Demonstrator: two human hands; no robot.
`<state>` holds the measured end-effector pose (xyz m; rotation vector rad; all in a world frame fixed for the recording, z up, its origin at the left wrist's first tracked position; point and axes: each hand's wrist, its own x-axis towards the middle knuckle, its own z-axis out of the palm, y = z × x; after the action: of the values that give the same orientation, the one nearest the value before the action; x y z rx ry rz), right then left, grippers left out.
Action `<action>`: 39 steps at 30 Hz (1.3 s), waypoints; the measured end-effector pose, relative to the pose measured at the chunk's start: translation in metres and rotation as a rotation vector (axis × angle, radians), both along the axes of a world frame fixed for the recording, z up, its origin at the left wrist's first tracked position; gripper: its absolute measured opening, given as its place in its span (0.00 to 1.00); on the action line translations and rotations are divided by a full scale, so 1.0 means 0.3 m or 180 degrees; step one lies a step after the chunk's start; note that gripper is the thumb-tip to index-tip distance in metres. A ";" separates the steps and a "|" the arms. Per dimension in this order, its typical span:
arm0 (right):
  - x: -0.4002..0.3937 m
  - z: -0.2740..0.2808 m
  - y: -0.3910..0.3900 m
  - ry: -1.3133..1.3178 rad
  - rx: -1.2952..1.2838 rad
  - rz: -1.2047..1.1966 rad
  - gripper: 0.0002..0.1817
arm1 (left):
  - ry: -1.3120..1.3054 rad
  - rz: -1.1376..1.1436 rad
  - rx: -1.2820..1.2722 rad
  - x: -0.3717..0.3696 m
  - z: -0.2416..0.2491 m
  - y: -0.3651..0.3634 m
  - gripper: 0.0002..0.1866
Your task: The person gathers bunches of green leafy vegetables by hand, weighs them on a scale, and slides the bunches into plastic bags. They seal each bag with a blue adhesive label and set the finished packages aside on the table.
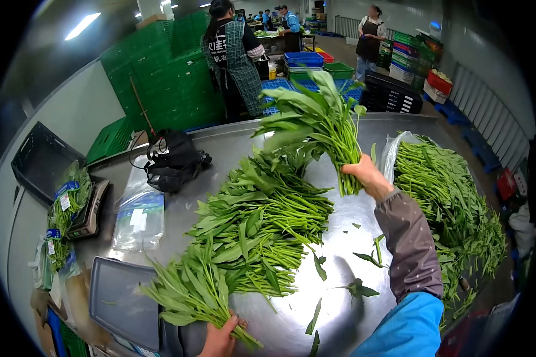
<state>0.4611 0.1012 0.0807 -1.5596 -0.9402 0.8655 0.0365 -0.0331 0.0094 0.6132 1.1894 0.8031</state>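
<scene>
My right hand (368, 176) is closed round the stems of a large bunch of water spinach (321, 119), raised above the far part of the metal table. Nearer to me, at the lower left, my left hand (220, 338) grips a smaller bunch of water spinach (190, 288) by its stems. Between the two lies a long pile of water spinach (262, 220), leaves to the left and cut stems to the right. Beyond my right forearm, a bigger heap (441, 184) spills from a clear plastic bag (392, 156). Loose leaves (357, 289) are scattered on the steel.
A grey tray (125, 303) and plastic bags (140, 220) lie to the left. Packed bunches (65, 205) rest by a scale (92, 211). A black bag (175, 160) sits at the far edge, with a person (232, 65) and green crates (161, 71) behind.
</scene>
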 end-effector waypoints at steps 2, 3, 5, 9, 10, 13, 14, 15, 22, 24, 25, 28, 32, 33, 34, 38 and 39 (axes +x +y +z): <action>-0.082 0.024 -0.052 0.0116 -0.0036 0.0032 0.20 | -0.0017 -0.0214 0.0197 0.005 -0.003 0.036 0.05; -0.130 0.044 -0.086 0.0203 -0.0051 0.0156 0.21 | 0.0037 -0.0350 0.0629 0.028 0.012 0.055 0.05; -0.248 0.081 -0.161 0.0273 0.0191 0.0472 0.25 | 0.0103 -0.0445 0.1051 0.073 0.061 0.094 0.04; -0.499 -0.013 -0.318 -0.0242 0.0452 0.0852 0.29 | -0.0141 -0.0896 0.1120 0.140 0.099 0.087 0.17; -0.574 -0.080 -0.371 -0.0562 -0.0079 0.0845 0.34 | -0.0430 -0.0844 0.1023 0.143 0.077 0.063 0.22; -0.793 -0.247 -0.533 -0.0372 -0.0142 0.1386 0.38 | -0.1399 -0.0726 0.0099 0.093 0.003 -0.055 0.21; -0.841 -0.313 -0.583 -0.0739 -0.0120 0.1494 0.39 | -0.1369 -0.0587 0.0030 0.052 -0.049 -0.081 0.21; -0.877 -0.327 -0.622 -0.0770 -0.0210 0.1723 0.40 | -0.1178 -0.0786 0.0296 0.002 -0.144 -0.090 0.22; -0.968 -0.295 -0.706 -0.0679 -0.0503 0.1700 0.37 | -0.1623 -0.0307 -0.0726 -0.138 -0.158 -0.160 0.20; -0.978 -0.382 -0.691 0.0539 -0.0584 0.1099 0.33 | -0.1726 -0.0120 -0.0888 -0.146 -0.160 -0.163 0.18; -0.994 -0.387 -0.686 0.1357 -0.0735 0.0972 0.31 | -0.1719 -0.0175 -0.0840 -0.147 -0.131 -0.161 0.19; -1.062 -0.366 -0.705 0.1898 -0.1007 0.1458 0.30 | -0.1392 -0.0378 -0.0498 -0.151 -0.137 -0.170 0.20; -1.166 -0.260 -0.813 0.0308 0.0326 0.1085 0.28 | -0.0550 -0.1079 0.0816 -0.203 0.017 -0.198 0.20; -1.184 -0.257 -0.829 0.0012 0.0441 0.1088 0.26 | -0.0441 -0.1226 0.1082 -0.218 0.030 -0.199 0.19; -1.194 -0.253 -0.826 0.0008 0.0407 0.1110 0.26 | -0.0455 -0.1201 0.1053 -0.228 0.019 -0.191 0.19; -1.273 -0.185 -0.740 0.0730 0.0316 0.0778 0.18 | -0.0251 -0.1492 0.0808 -0.271 0.089 -0.069 0.20; -1.295 -0.136 -0.714 0.0686 0.0623 0.0918 0.19 | -0.0006 -0.1676 0.1180 -0.304 0.157 -0.037 0.21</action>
<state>0.0726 -0.1130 0.0400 -1.1554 -1.0724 1.0852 -0.0548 -0.0443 0.0565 1.1728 0.8194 0.5696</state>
